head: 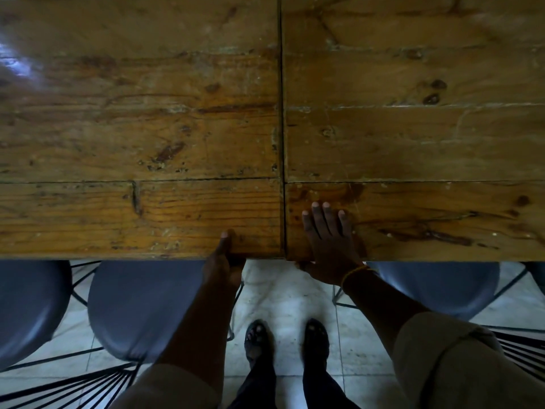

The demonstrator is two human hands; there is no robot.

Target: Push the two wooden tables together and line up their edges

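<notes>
Two worn wooden tables fill the upper part of the head view: the left table (132, 128) and the right table (413, 128). They touch along a thin dark seam at the middle. The right table's near edge sits a little lower in the frame than the left one's. My left hand (225, 261) grips the left table's near edge beside the seam, thumb on top, fingers hidden underneath. My right hand (327, 240) holds the right table's near corner, fingers flat on top and thumb under the edge.
Grey round chair seats (141, 305) (436, 287) with black wire frames stand tucked under the near edges on both sides. Another seat (26, 305) is at far left. My feet (286, 340) stand on a pale tiled floor between the chairs.
</notes>
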